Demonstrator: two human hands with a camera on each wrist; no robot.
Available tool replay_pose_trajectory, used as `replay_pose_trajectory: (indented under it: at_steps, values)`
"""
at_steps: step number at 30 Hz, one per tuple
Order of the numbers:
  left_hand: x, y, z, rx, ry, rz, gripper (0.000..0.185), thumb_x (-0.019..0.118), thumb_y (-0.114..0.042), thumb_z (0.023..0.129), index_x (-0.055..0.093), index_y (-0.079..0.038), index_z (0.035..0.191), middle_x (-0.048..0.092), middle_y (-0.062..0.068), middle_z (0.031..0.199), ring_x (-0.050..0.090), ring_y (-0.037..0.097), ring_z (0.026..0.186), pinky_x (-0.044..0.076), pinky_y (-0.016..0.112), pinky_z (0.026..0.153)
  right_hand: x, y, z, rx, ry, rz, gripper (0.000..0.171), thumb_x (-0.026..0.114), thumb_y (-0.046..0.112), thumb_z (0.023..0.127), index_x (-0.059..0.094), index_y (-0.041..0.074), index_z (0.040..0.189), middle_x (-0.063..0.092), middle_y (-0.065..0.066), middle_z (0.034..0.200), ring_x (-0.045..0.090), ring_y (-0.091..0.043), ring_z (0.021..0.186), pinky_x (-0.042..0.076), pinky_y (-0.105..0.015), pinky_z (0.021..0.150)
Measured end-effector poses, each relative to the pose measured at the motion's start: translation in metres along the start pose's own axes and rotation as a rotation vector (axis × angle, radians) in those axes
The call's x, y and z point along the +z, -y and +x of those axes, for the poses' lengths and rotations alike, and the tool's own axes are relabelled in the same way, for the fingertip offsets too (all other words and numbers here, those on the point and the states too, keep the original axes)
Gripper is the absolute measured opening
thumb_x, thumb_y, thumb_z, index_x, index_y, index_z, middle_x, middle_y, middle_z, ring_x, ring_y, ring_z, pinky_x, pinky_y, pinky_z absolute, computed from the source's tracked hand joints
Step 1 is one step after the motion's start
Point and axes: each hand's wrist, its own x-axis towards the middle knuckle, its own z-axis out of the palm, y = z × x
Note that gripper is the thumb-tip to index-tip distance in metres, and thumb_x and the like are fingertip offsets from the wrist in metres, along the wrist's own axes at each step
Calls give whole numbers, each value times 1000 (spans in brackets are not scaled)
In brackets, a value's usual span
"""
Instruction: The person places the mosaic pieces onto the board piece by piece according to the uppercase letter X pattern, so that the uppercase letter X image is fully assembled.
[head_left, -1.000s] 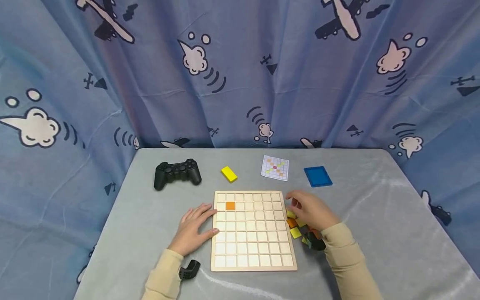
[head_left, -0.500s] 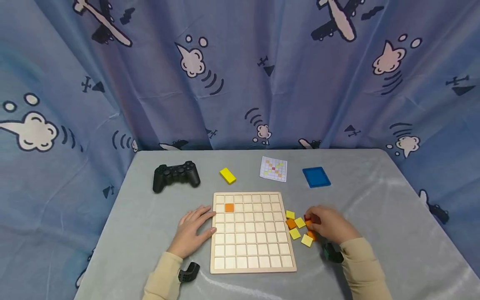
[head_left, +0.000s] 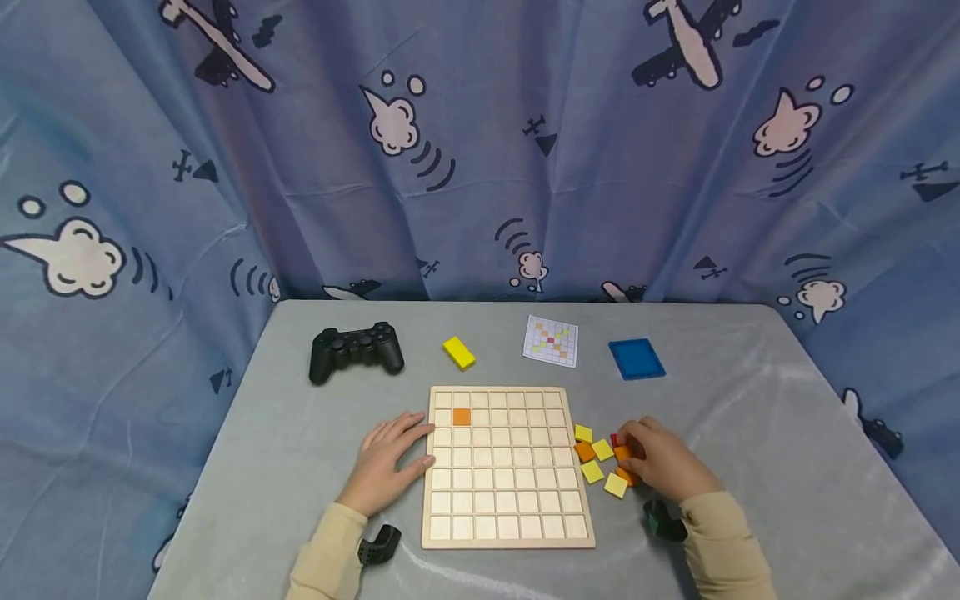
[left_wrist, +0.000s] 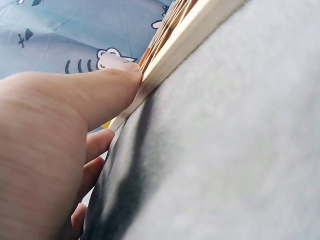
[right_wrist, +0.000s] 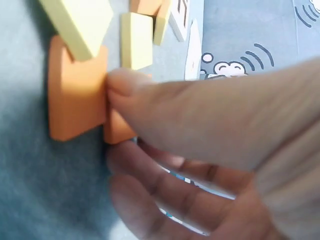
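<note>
Beside the board [head_left: 506, 479], outstretched left fingers [head_left: 417, 432] touch its edge; clear of it, right fingers [right_wrist: 142, 165] pinch an orange tile [right_wrist: 119, 128].

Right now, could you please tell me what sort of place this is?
Probably an indoor play area: a grey cloth-covered table, a blue airplane-print fabric curtain behind, and a pale wooden grid board.

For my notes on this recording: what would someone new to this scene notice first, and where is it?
Probably the blue cartoon-print fabric curtain filling the background, then the pale wooden grid board mid-table, with its single orange square tile near the far left corner. Next comes the bright cluster of loose yellow and orange square tiles beside the board's right edge, where the right hand is touching an orange one.
</note>
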Motion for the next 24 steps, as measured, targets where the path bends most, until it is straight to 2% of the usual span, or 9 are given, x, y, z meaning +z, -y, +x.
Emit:
replay_pose_trajectory:
  at_steps: [13,24]
  values:
    - [1,-2,0,20,-27,15,47,68,-33,89,59,-17,132,50,6,143,38,29,137,20,54,114,3,2,-1,17,-23,-9,23,77,5,78,58,8,91,53,-5,87,52,-18,75,53,-37,69]
    - [1,0,0,6,-14,7,48,69,-33,88,59,-18,132,49,5,143,38,28,138,19,52,115,0,1,-3,-41,-78,0,15,72,0,82,64,10,90,55,0,82,54,-14,73,54,-34,67]
